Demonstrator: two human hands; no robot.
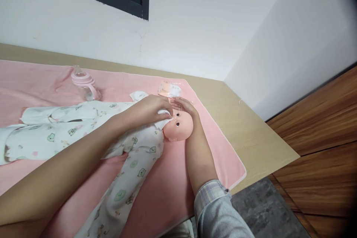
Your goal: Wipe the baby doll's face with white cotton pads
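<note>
A baby doll (180, 128) lies on its back, dressed in a white sleepsuit (142, 148) with small animal prints. Pinched in the fingers of my left hand (152, 108) is a white wipe (162, 122), pressed against the lower part of the doll's face around the mouth. My right hand (184, 105) curves along the far side of the head. Its fingers are stretched out, and it holds nothing that I can see. The left forearm crosses over the doll's body and hides part of the sleepsuit.
A pink mat (220, 156) lies under the doll on a wooden table (217, 108). Beyond the doll stands a pink-topped baby bottle (84, 83). A small printed pack (170, 89) lies past my right hand. A white wall (189, 26) and wood panels (320, 130) border the table.
</note>
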